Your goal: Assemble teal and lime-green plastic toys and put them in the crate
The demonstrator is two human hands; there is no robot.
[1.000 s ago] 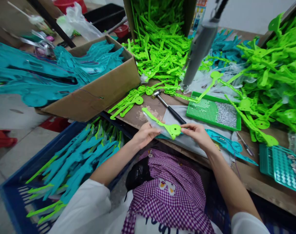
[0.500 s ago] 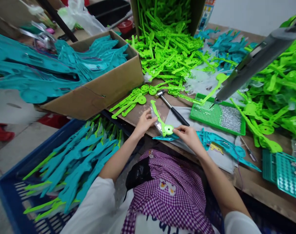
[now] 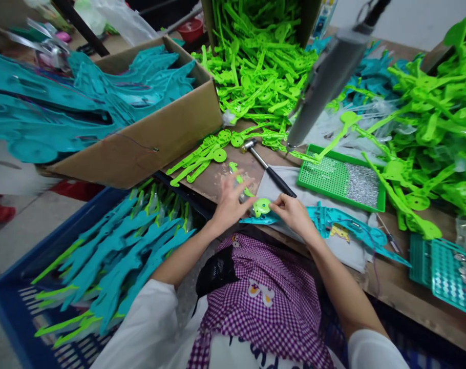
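**Green piece [image 3: 262, 206] between two hands at the table's near edge**

I see the green piece over the left end of a teal shell [image 3: 342, 228], its disc toward the right and its narrow arm running far and left. My left hand [image 3: 231, 200] is open, fingers spread across that arm; I cannot tell whether it touches. My right hand [image 3: 292, 212] has its fingers bent at the disc's right edge; I cannot tell whether they grip it.

The teal shell lies partly on a grey cloth [image 3: 356, 259]. Just beyond, a hammer [image 3: 272, 171] lies aslant, handle toward me, left of a green tray [image 3: 308, 177] with small silver bits in its right part. A grey power driver [image 3: 327, 84] hangs above. Farther off sits a heap of green parts [image 3: 256, 77]; at left, a cardboard box [image 3: 152, 143] of teal parts and, nearer, a blue crate [image 3: 10, 297].
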